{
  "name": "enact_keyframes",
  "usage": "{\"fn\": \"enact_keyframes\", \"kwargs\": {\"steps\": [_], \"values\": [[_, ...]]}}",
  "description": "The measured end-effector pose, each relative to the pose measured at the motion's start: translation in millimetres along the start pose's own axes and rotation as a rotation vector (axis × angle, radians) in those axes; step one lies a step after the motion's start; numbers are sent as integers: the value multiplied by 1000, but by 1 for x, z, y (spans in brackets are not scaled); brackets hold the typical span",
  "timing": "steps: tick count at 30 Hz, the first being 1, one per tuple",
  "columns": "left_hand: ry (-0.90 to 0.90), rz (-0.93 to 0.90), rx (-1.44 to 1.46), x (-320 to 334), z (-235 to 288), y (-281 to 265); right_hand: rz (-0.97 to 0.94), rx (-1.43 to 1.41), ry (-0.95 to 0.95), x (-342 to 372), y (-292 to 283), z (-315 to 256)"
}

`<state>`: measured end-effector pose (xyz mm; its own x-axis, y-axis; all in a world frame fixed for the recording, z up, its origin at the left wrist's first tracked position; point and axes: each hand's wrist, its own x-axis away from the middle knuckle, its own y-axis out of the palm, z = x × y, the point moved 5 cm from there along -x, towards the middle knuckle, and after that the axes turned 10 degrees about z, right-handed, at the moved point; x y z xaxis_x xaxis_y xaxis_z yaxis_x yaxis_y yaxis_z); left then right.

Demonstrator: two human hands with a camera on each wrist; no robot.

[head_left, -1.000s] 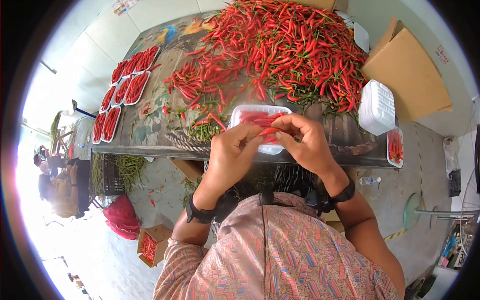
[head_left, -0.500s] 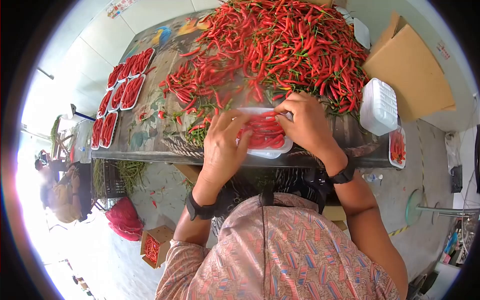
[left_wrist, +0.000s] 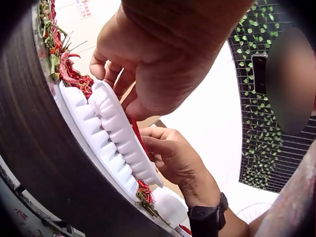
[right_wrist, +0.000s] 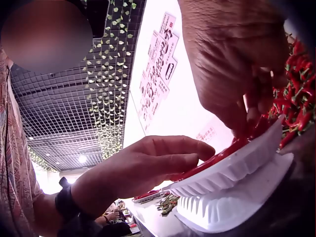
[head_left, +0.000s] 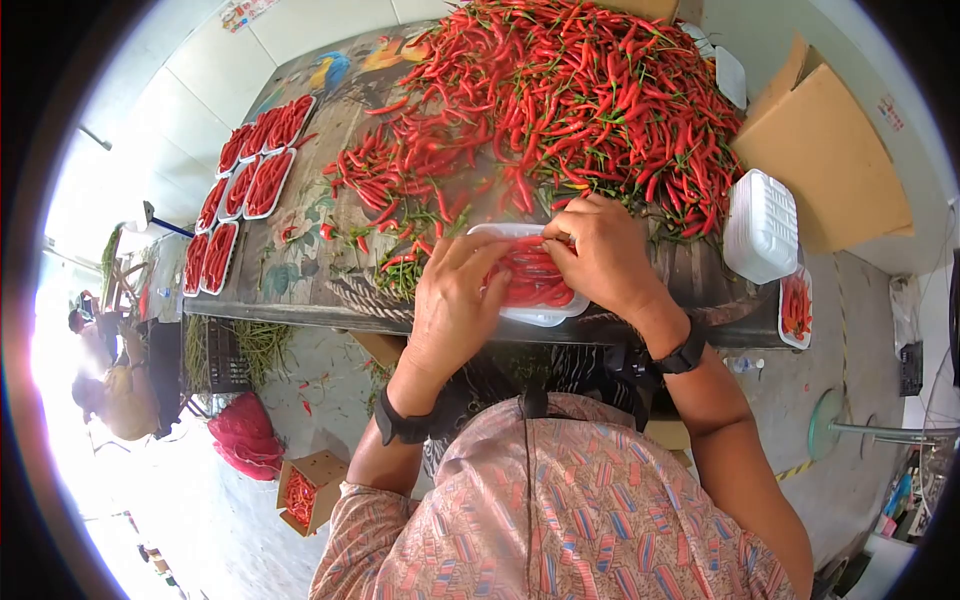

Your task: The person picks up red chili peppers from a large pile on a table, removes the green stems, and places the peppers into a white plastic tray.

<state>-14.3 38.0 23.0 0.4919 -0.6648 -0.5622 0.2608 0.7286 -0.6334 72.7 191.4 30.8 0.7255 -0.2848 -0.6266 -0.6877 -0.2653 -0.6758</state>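
A white foam tray (head_left: 578, 304) of red chillies (head_left: 535, 282) lies at the front edge of the table, on top of another tray (right_wrist: 232, 210) seen in the right wrist view. My left hand (head_left: 455, 290) rests at the tray's left end, its fingers loosely extended along the chillies. On the right side, my right hand (head_left: 605, 255) pinches the end of a red chilli (head_left: 530, 243) at the far side of the tray. Both hands bend over the tray in the left wrist view, where the ribbed tray side (left_wrist: 121, 131) shows.
A large heap of chillies (head_left: 600, 100) covers the back of the table. Filled trays (head_left: 268, 183) stand at the left. At the right are a stack of trays (head_left: 762, 225), a small tray of chillies (head_left: 796, 308) and a cardboard box (head_left: 825, 150). Rope (head_left: 370, 300) runs along the front.
A chilli held between both hands above the tray has been lowered among the others. The hands moved apart to the tray's two ends, and have shifted only slightly since.
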Motion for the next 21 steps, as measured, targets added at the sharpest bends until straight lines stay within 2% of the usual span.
{"fn": "enact_keyframes", "kwargs": {"steps": [17, 21], "values": [[-2, -26, 8, 0, -1, 0, -95, -72, 24, 1, 6, 5], [6, 31, 18, -1, -1, -7, -79, -107, 42, 1, 5, 7]]}}
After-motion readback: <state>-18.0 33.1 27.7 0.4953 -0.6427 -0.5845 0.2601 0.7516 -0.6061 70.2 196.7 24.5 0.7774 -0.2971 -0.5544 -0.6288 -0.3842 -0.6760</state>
